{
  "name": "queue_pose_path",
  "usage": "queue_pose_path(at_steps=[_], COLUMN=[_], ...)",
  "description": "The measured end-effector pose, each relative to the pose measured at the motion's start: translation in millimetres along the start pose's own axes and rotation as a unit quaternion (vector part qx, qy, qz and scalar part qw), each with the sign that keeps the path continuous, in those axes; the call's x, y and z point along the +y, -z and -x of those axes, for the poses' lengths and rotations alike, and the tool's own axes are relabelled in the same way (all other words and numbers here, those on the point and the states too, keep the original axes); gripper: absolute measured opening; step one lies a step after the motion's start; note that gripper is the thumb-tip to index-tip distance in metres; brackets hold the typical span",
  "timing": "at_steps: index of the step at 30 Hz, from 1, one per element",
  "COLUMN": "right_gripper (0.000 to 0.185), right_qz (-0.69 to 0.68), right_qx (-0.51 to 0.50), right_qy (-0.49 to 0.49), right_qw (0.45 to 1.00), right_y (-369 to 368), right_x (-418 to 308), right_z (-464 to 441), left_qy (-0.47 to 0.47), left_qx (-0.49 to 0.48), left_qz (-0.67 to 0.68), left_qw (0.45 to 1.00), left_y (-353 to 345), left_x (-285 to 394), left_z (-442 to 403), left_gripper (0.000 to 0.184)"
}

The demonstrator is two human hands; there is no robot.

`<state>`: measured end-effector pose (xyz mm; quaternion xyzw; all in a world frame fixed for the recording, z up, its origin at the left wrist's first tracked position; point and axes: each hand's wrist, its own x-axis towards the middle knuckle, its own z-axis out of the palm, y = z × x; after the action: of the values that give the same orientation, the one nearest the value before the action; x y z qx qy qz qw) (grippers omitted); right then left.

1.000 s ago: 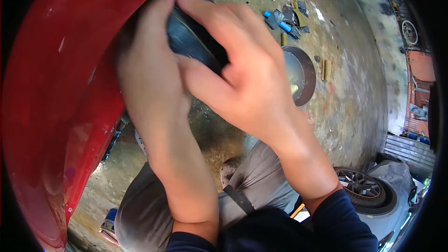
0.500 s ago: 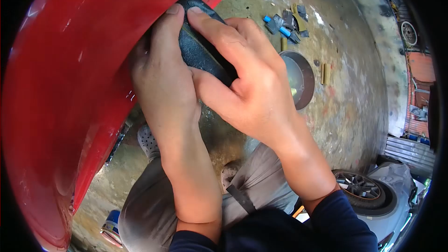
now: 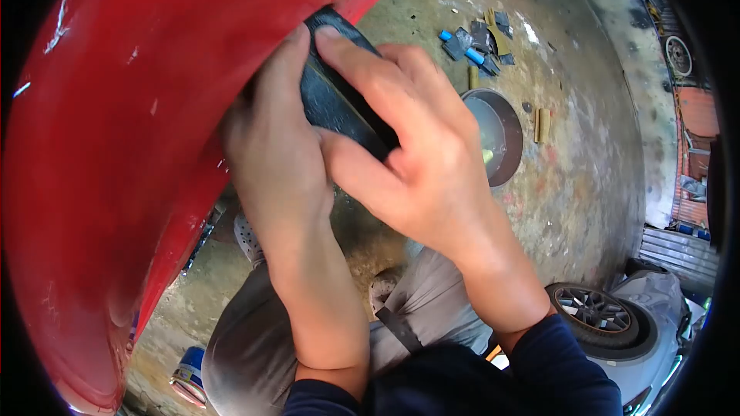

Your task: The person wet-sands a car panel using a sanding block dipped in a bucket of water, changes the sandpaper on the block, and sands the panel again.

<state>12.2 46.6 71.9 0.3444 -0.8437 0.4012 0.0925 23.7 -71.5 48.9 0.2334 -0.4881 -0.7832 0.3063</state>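
Note:
Both hands are on a black sanding block (image 3: 333,106), its long face tilted toward me and its far edge against a glossy, wet red car body panel (image 3: 131,154). My left hand (image 3: 279,160) grips the block's left side, beside the panel; some of its fingers are hidden behind the block. On the other side, my right hand (image 3: 432,150) holds it between thumb and fingers, with the index finger stretched along the top. The block's underside is out of sight.
A round bucket (image 3: 515,142) of cloudy water stands to the right. Dark sheet scraps (image 3: 479,37) and blue pieces lie beyond it, with tan strips (image 3: 543,125) nearby. A paint can (image 3: 189,374) sits lower left. A grey vehicle (image 3: 655,316) with a wheel (image 3: 593,312) is at lower right.
The hands and the block have shifted slightly down in the view, still together against the red panel. The whole scene has moved a little with the head, and the panel's reflections differ.

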Motion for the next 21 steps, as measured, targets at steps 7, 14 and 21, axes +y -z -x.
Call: queue_pose_path(at_steps=[7, 14, 21], right_gripper=[0.06, 0.06, 0.062], right_qz=[-0.017, -0.012, -0.037], right_qx=[0.009, -0.005, -0.028], right_qy=[-0.026, -0.03, -0.06], right_qw=[0.999, 0.999, 0.997], right_y=[-2, -3, -8], right_x=[-2, -2, 4], right_z=[2, 1, -5], left_qy=[-0.028, 0.042, 0.012], left_qx=[-0.007, -0.004, -0.02], left_qz=[-0.088, -0.033, -0.059], left_qw=[0.996, 0.999, 0.998], left_y=[-2, -1, 4], left_x=[11, 11, 5], left_z=[2, 0, -6], left_gripper=[0.036, 0.039, 0.04])
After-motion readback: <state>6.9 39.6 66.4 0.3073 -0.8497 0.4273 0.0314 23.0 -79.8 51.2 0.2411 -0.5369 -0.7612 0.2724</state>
